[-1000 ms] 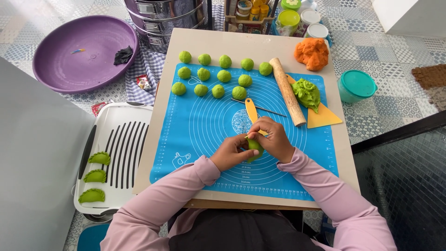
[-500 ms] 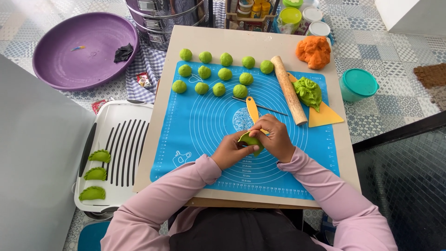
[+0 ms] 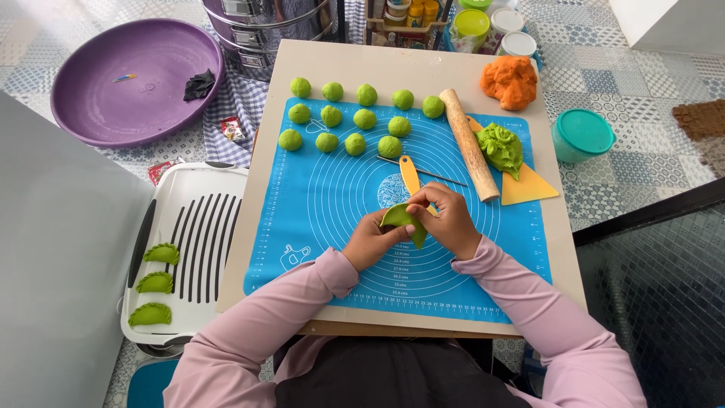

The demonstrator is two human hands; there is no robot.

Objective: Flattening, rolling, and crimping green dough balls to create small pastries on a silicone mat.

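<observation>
Nearest the camera, 2 pink sleeves reach over the near edge of the counter (image 3: 555, 249) onto the blue silicone mat (image 3: 332, 219). The left hand (image 3: 368, 243) and the right hand (image 3: 451, 219) meet above the mat's printed rings, and the fingers of both are closed on a folded green dough piece (image 3: 402, 220), held between them just above the mat. The left fingers pinch its left end; the right fingers wrap its right edge from above.

The mat around the hands is bare on the left and toward the near edge, leaving open room there. Just beyond the hands lies a yellow-handled knife (image 3: 411, 175), its handle almost touching the right fingers, with a thin dark stick (image 3: 423, 171) crossing it. To the right, a wooden rolling pin (image 3: 469, 144) lies slanted across the mat's far right part, beside a lump of green dough (image 3: 501, 148) resting on a yellow scraper (image 3: 526, 187) that overhangs the mat's right edge.

Farther on, 12 green dough balls (image 3: 365, 119) sit in 3 rows along the mat's far edge, the top row on the bare counter. An orange dough lump (image 3: 511, 78) lies at the far right corner.

Off the counter's left edge, a white tray (image 3: 196, 219) holds 3 finished green dumplings (image 3: 155, 282); beyond it sits a purple basin (image 3: 136, 79). On the floor to the right stands a teal-lidded tub (image 3: 582, 134).
</observation>
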